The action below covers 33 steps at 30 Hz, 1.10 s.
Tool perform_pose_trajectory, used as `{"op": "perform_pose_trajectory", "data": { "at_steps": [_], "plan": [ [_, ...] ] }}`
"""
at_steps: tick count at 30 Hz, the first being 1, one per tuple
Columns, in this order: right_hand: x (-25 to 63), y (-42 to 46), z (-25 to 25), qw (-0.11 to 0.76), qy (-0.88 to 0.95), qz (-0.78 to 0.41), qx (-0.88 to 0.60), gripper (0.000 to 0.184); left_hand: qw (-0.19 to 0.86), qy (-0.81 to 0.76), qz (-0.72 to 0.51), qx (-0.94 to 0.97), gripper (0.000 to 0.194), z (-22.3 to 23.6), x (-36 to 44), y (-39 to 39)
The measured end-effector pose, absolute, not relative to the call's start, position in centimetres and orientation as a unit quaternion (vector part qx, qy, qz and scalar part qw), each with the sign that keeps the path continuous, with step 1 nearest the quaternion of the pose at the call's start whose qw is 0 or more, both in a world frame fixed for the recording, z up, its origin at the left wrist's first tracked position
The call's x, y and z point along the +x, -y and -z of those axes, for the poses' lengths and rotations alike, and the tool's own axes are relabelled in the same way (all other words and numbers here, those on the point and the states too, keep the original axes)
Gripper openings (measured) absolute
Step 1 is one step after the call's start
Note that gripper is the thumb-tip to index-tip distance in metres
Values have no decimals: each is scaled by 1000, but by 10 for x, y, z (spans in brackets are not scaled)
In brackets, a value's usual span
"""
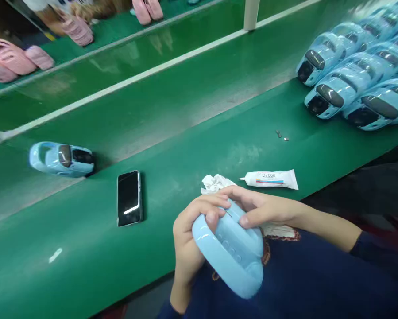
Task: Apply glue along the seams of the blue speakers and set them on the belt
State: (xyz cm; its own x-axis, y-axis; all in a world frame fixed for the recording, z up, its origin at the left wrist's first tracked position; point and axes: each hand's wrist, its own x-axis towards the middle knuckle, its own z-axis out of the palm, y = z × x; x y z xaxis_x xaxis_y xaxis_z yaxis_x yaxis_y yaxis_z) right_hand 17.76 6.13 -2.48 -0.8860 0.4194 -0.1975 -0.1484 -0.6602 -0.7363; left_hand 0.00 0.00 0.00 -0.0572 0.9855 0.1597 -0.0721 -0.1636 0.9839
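A glossy light-blue plastic housing with a looped handle [230,257] is held between both hands, close to my body over the table's front edge. My left hand [194,230] wraps round its upper left side, its fingers passing by the loop. On the upper right, my right hand [258,206] grips the same housing with the thumb pressed on top. A thin dark line shows on the surface between the hands. Just beyond the fingers lie a crumpled white tissue [215,183] and a white glue tube marked D7000 [272,178], its nozzle pointing left.
A black phone [129,198] lies left of my hands. One blue housing [62,158] stands on the far lane; rows of similar blue housings [348,84] fill the upper right. Small metal bits [281,135] lie nearby. Pink housings [13,57] and another person's arm are across.
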Motion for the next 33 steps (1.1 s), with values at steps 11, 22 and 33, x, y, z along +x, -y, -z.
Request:
{"op": "perform_pose_trajectory", "data": {
  "at_steps": [11, 22, 33],
  "plan": [
    [181, -62, 18, 136, 454, -858, -199, 70, 443, -399, -587, 548, 18, 9, -5, 1],
    [188, -59, 7, 86, 569, -787, -223, 73, 384, -391, -568, 614, 20, -2, -3, 2],
    [190, -50, -11, 315, 811, -448, -206, 18, 130, -456, -541, 694, 13, -16, -11, 14]
  ]
}}
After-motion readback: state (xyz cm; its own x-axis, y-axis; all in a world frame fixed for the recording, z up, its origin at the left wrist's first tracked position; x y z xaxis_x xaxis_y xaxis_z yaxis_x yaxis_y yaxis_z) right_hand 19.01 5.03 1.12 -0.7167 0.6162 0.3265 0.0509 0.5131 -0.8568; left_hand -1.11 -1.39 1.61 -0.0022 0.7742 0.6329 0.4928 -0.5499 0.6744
